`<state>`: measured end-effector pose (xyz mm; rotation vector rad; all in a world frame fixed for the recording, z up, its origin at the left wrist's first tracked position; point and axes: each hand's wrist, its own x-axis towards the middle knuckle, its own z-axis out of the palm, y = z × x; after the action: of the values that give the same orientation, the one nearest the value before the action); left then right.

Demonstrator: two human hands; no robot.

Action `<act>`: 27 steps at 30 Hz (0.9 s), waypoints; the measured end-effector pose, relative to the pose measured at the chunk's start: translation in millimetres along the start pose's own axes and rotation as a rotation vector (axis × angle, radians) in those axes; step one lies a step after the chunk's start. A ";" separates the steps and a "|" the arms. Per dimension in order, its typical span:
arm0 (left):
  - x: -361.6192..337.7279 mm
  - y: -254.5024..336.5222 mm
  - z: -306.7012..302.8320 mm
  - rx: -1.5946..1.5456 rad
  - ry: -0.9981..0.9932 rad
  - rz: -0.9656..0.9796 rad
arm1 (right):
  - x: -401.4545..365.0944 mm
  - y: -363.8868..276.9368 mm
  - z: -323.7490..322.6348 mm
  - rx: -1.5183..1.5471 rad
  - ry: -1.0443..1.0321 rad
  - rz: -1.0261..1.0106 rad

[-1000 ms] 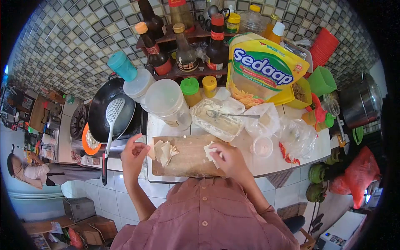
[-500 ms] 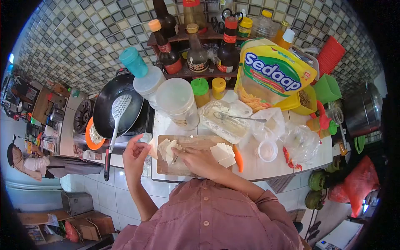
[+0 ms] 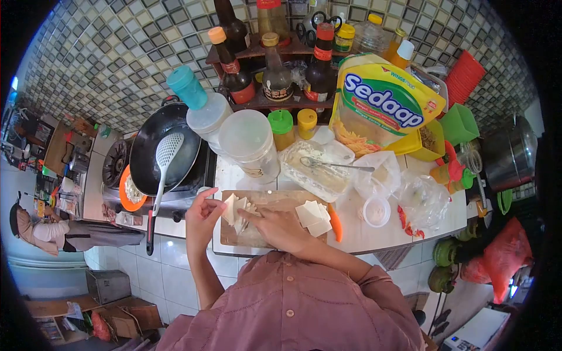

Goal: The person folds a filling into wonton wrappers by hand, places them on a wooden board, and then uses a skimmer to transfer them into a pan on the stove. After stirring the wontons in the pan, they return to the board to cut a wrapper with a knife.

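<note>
On the wooden cutting board [image 3: 275, 201] a loose pile of thin pale sheets [image 3: 241, 217] lies at the left. My left hand [image 3: 204, 219] pinches one pale sheet [image 3: 230, 208] upright at the pile's left edge. From the right, my right hand [image 3: 275, 227] reaches over the board, its fingers resting on the pile and partly covering it. A second stack of pale square sheets [image 3: 314, 216] lies on the board's right side, beside an orange-handled tool [image 3: 335, 224].
A black wok [image 3: 167, 149] with a slotted spatula stands left, near an orange plate [image 3: 131, 190]. Behind the board are clear jars [image 3: 249, 146], a floury tray [image 3: 316, 175] and a yellow-green packet [image 3: 386, 99]. A person [image 3: 64, 229] stands far left.
My left hand has moved right with the pale sheet, bringing it up to the pile. My right hand has shifted only slightly.
</note>
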<state>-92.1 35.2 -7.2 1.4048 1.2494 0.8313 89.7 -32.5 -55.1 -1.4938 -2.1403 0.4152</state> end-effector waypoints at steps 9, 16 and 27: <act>2.8 -8.0 2.0 0.053 -0.015 -0.004 | -3.6 -9.1 -13.9 0.059 -0.193 0.080; 2.1 -10.1 5.1 0.046 -0.019 -0.006 | -3.8 -7.1 -13.2 0.097 -0.169 0.053; -0.7 -5.6 16.9 0.449 -0.007 0.060 | -30.9 15.1 -58.0 0.143 0.168 0.207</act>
<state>-77.7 30.0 -16.3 1.8053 1.4522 0.6044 142.3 -57.9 -21.3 -1.6131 -1.7966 0.4863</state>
